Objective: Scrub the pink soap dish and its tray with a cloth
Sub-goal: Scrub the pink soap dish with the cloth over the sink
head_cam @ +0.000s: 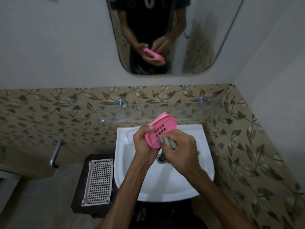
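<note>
Over the white basin, my left hand [142,141] grips the pink soap dish [166,125] by its near end, tilted up with its slotted surface facing me. A second pink layer shows along its far edge, so the tray seems to sit together with the dish. My right hand [182,152] is closed around a bunched grey striped cloth [168,142] and presses it against the lower right part of the dish. My fingers hide most of the cloth.
The white sink [203,164] sits below my hands, its drain [160,158] under the cloth. A glass shelf [189,111] runs along the patterned tile wall just behind the dish. A white perforated rack [99,180] lies on a dark stand at left. A mirror [198,55] hangs above.
</note>
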